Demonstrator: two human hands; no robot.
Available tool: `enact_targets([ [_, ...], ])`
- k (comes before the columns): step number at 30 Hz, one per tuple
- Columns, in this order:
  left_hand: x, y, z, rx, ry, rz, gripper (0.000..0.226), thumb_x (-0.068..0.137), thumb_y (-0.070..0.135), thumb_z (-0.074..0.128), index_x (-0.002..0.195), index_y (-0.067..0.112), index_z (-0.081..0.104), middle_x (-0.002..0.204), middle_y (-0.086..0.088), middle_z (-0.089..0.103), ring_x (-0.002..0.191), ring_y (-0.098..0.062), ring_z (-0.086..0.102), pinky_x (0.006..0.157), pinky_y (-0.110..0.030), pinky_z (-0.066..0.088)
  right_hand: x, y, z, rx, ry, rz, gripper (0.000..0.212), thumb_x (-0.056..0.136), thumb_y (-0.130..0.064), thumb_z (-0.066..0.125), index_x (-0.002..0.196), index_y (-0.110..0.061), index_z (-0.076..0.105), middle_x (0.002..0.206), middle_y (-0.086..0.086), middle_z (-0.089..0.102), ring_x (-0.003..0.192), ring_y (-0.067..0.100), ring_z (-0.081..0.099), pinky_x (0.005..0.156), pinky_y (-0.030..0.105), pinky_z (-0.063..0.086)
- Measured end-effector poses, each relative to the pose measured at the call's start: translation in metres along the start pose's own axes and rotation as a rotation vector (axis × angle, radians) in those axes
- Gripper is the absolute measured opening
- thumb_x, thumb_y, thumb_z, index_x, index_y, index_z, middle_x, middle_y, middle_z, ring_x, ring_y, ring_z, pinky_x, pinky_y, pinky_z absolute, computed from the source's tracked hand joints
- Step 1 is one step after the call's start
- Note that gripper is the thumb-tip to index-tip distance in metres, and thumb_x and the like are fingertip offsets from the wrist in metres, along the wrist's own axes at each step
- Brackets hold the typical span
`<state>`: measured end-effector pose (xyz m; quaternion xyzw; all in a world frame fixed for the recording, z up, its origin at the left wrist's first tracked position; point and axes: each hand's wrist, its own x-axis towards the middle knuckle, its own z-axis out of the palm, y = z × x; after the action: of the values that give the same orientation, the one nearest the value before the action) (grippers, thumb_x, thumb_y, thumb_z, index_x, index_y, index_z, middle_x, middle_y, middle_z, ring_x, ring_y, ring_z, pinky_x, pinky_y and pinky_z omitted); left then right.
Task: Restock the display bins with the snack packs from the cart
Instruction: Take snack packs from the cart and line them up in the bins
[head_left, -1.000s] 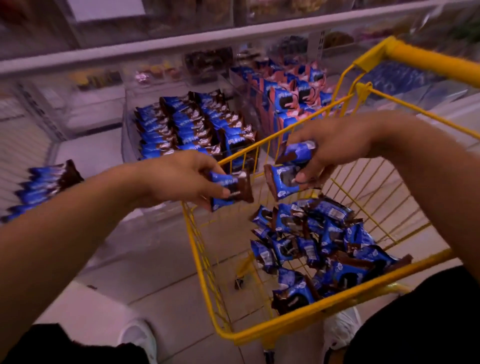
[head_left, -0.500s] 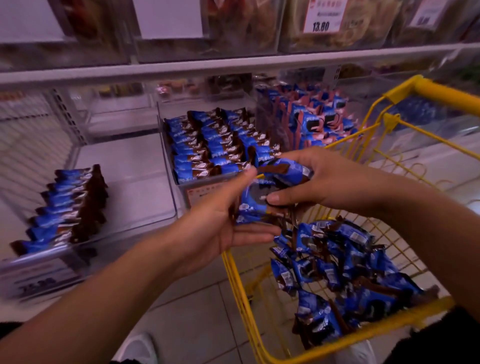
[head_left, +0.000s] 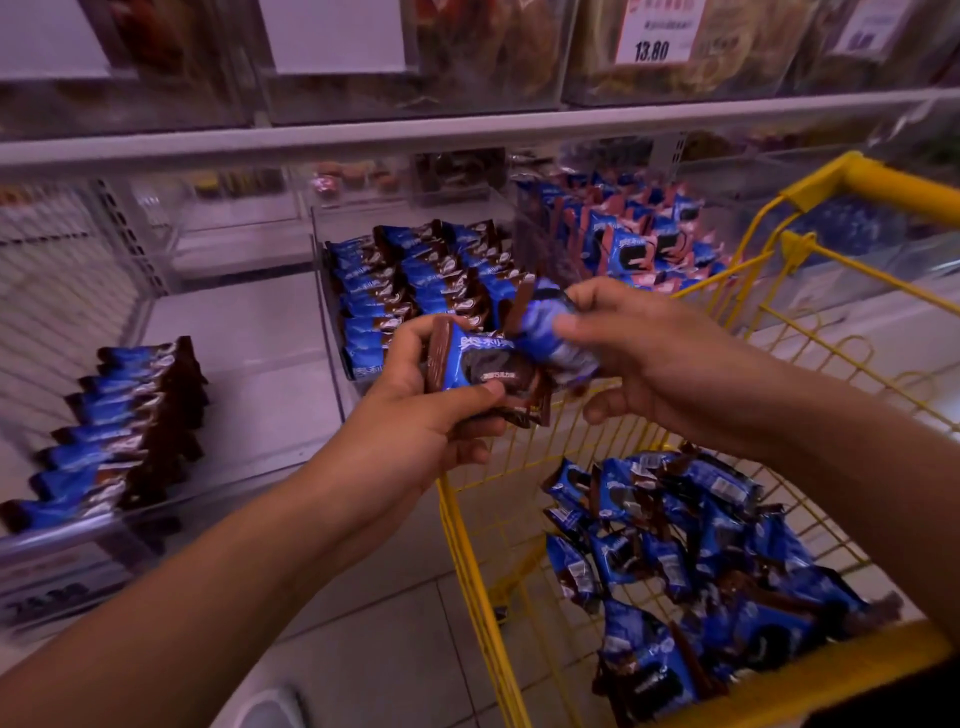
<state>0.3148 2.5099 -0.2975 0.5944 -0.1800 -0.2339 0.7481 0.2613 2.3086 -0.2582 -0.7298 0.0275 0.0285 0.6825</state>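
Pack (head_left: 480, 364) in left hand (head_left: 415, 431)

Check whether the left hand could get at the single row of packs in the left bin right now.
Probably not yet: the path looks open, but the left hand already grips a snack pack, so it has no free fingers for the row in the left bin.

Blue snack packs (head_left: 691, 561) heaped in cart (head_left: 470, 545)
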Motion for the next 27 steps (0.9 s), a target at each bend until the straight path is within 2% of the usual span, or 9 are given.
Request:
enact_targets([
  [2,0.000,0.001,-0.002,-0.023,-0.014,-0.005,0.040,0.090,0.002,0.062,0.106,0.038,0.056,0.090,-0.006,0.075,0.064,-0.016,0.068,0.049,-0.023,0.050,-0.002,0.001,0.000,-0.180,0.002,-0.184,0.040,0.074,-0.019,0.079,0.107,-0.015,0.056,0.101,0.003,0.073,0.082,0.024,0.073,0.059,0.032,0.059],
  [6,0.001,0.003,-0.005,-0.073,-0.037,-0.028,0.036,0.088,0.007,0.058,0.093,0.042,0.062,0.096,-0.011,0.076,0.066,-0.020,0.069,0.050,-0.026,0.051,-0.005,0.000,0.001,-0.256,0.050,-0.317,0.038,0.069,-0.011,0.083,0.101,-0.013,0.063,0.095,0.005,0.072,0.069,0.013,0.072,0.057,0.018,0.053],
  [11,0.003,0.000,-0.009,-0.155,-0.066,-0.068,0.025,0.080,0.018,0.053,0.088,0.040,0.063,0.097,-0.011,0.076,0.066,-0.025,0.069,0.049,-0.029,0.051,-0.009,0.001,0.001,-0.211,0.002,-0.268,0.033,0.067,-0.022,0.084,0.098,-0.018,0.073,0.077,0.003,0.074,0.058,0.012,0.066,0.050,0.016,0.047],
  [14,0.003,0.001,-0.010,-0.203,-0.078,-0.066,0.026,0.081,0.017,0.053,0.092,0.038,0.062,0.096,-0.009,0.076,0.067,-0.025,0.070,0.051,-0.029,0.053,-0.009,0.002,0.003,-0.173,-0.022,-0.204,0.036,0.066,-0.032,0.081,0.101,-0.022,0.075,0.083,0.008,0.075,0.062,0.015,0.065,0.050,0.019,0.050],
  [17,0.003,0.001,-0.010,-0.224,-0.051,-0.029,0.031,0.088,0.009,0.051,0.085,0.037,0.064,0.092,-0.012,0.076,0.070,-0.027,0.072,0.052,-0.029,0.054,-0.006,0.000,0.006,0.092,0.009,-0.227,0.031,0.074,-0.019,0.076,0.104,-0.013,0.069,0.097,0.005,0.073,0.080,0.017,0.070,0.063,0.025,0.058],
  [19,0.003,0.004,-0.009,-0.269,-0.053,-0.044,0.032,0.092,0.005,0.049,0.087,0.034,0.062,0.092,-0.014,0.076,0.071,-0.030,0.072,0.051,-0.029,0.054,-0.007,-0.002,0.008,-0.164,0.202,-0.512,0.031,0.074,-0.004,0.080,0.100,-0.015,0.066,0.098,0.002,0.070,0.091,0.019,0.071,0.075,0.027,0.059],
  [22,0.000,0.012,-0.007,-0.424,-0.100,-0.143,0.024,0.087,0.012,0.053,0.109,0.020,0.056,0.108,-0.022,0.072,0.072,-0.031,0.070,0.055,-0.030,0.055,-0.011,0.000,0.012,-0.824,0.401,-0.904,0.034,0.073,0.009,0.077,0.101,-0.011,0.073,0.103,0.010,0.064,0.097,0.022,0.063,0.082,0.024,0.052],
  [25,-0.003,0.018,-0.007,-0.403,-0.162,-0.153,0.031,0.083,0.033,0.062,0.105,0.013,0.072,0.112,-0.017,0.070,0.080,-0.023,0.067,0.063,-0.028,0.056,-0.014,0.005,0.017,-0.965,0.305,-0.953,0.034,0.077,-0.005,0.081,0.111,-0.007,0.074,0.116,0.014,0.061,0.113,0.024,0.060,0.096,0.027,0.048],
  [27,-0.006,0.019,-0.006,-0.333,-0.151,-0.086,0.043,0.073,0.032,0.078,0.110,0.015,0.066,0.109,-0.010,0.072,0.084,-0.020,0.068,0.063,-0.026,0.055,-0.017,0.005,0.020,-0.900,0.249,-0.920,0.034,0.082,-0.017,0.080,0.114,-0.008,0.073,0.120,0.012,0.061,0.119,0.022,0.059,0.099,0.029,0.048],
])
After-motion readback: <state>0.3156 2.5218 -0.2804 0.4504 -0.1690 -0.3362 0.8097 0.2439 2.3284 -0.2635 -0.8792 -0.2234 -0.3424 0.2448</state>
